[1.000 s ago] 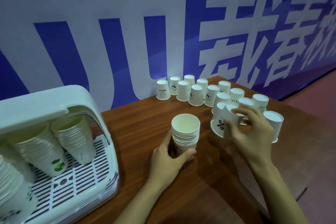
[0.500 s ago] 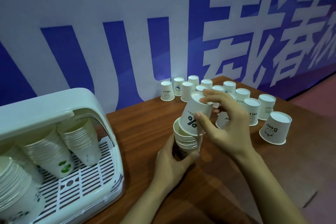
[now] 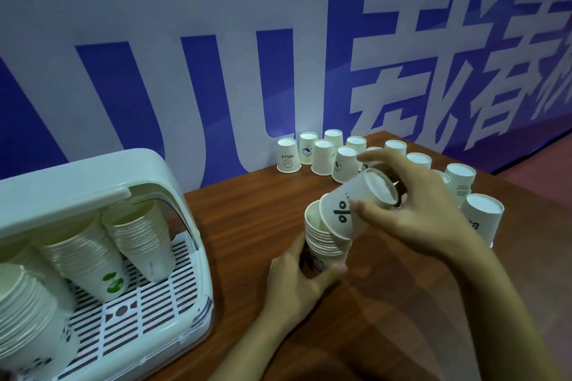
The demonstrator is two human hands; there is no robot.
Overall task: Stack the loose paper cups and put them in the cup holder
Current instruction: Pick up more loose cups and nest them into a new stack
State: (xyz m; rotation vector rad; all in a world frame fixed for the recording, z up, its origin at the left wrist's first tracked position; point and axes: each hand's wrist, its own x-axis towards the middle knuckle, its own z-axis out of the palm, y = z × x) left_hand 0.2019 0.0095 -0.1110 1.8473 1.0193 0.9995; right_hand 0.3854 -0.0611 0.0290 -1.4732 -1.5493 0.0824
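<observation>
Several stacks are already stored in the cup holder (image 3: 173,182); a percent-sign cup (image 3: 349,210), gripped by the right hand (image 3: 414,216), is tilted over the stack (image 3: 325,241) clasped by the left hand (image 3: 297,281); many loose cups (image 3: 322,156) remain along the desk's far edge

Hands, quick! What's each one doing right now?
Left hand: closed round the stack on the table.
Right hand: holding the % cup, tilted over the stack's mouth.
</observation>
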